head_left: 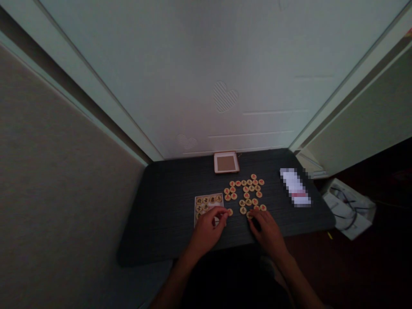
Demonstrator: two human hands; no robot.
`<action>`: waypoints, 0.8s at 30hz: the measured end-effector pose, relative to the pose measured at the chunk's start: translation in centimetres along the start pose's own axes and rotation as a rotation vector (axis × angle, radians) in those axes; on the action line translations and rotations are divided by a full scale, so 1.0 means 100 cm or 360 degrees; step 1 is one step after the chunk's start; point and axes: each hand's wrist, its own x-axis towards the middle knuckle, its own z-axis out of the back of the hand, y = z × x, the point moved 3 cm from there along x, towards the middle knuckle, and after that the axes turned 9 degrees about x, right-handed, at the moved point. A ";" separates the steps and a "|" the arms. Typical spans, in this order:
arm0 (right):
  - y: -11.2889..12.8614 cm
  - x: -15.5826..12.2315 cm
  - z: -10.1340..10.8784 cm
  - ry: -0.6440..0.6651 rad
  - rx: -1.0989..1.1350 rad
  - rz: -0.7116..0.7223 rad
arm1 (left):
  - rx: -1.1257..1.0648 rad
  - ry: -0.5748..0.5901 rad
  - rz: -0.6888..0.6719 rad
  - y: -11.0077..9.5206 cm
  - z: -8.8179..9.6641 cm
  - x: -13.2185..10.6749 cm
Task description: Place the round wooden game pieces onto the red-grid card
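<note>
My left hand (209,226) is over the right side of a small open box (195,214), its thumb and fingers curled together. A round wooden Chinese chess piece (230,212) shows at its fingertips. Inside the box, several pieces with dark characters lie in rows; my hand hides part of them. My right hand (266,228) is closed by thumb and fingertips on another Chinese chess piece (249,215) at the near edge of the loose group. Several loose pieces (246,195), marked in red or dark, lie face up between and beyond my hands.
Behind the pieces, an open box lid (226,163) rests near the wall. A pixelated, pale oblong thing (295,187) lies at the right of the dark table (154,193). On the floor to the right stands a white box with cables (349,208).
</note>
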 end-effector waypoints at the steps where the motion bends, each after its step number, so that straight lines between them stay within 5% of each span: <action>1: 0.000 0.000 0.000 0.0005 -0.0003 0.0009 | 0.0057 0.0001 -0.0071 -0.005 -0.003 0.002; 10: 0.001 0.003 0.002 0.0022 0.0015 -0.0010 | 0.0538 -0.0004 -0.0581 -0.032 -0.027 0.030; 24: 0.015 0.011 0.001 0.0096 -0.0043 0.0046 | 0.1162 0.0254 -0.0880 -0.020 -0.044 0.043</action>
